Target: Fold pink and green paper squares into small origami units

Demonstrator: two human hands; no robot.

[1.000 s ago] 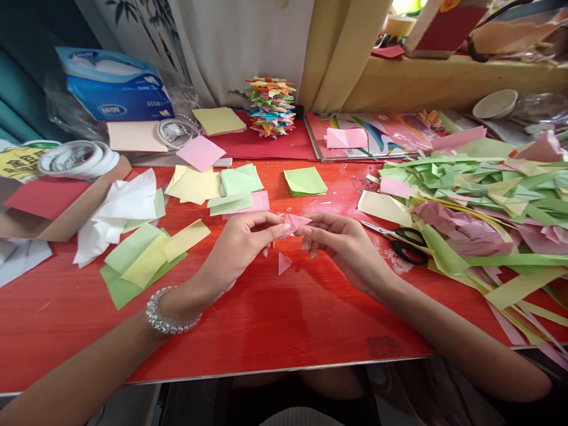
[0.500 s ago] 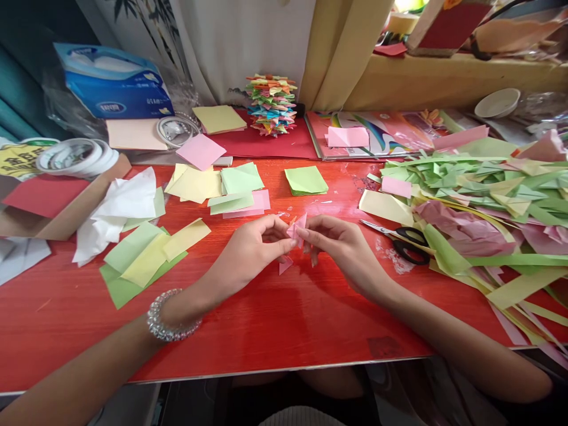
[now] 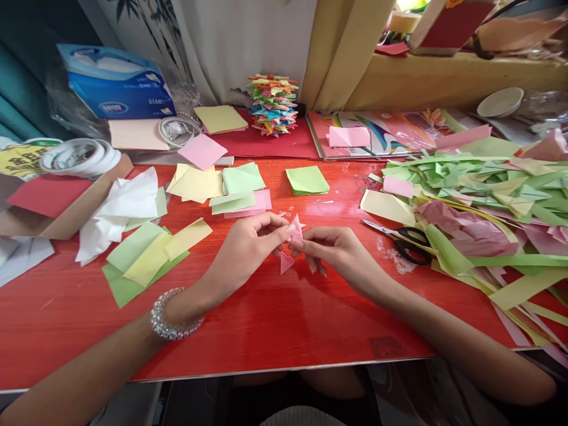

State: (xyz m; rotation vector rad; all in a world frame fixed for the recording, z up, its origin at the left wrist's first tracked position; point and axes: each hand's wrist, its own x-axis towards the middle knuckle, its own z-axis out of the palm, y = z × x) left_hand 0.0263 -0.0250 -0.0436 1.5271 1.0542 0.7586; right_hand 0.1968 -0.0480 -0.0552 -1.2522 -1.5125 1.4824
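In the head view, the left hand (image 3: pixel 251 247) and right hand (image 3: pixel 344 253) pinch 1 folded pink paper (image 3: pixel 297 229) over the red table (image 3: pixel 248 337); 1 pink triangle (image 3: pixel 286 264) lies nearby; the step looks like creasing; next seems to call for light, even fingertip pressure.

A bracelet (image 3: pixel 160 318) of clear, shiny beads is circling the left wrist (image 3: pixel 195 300). A black sleeve (image 3: pixel 542 393) is covering the right upper arm, and a pale ribbed garment (image 3: pixel 302 418) is showing below the table's (image 3: pixel 248 337) near edge.
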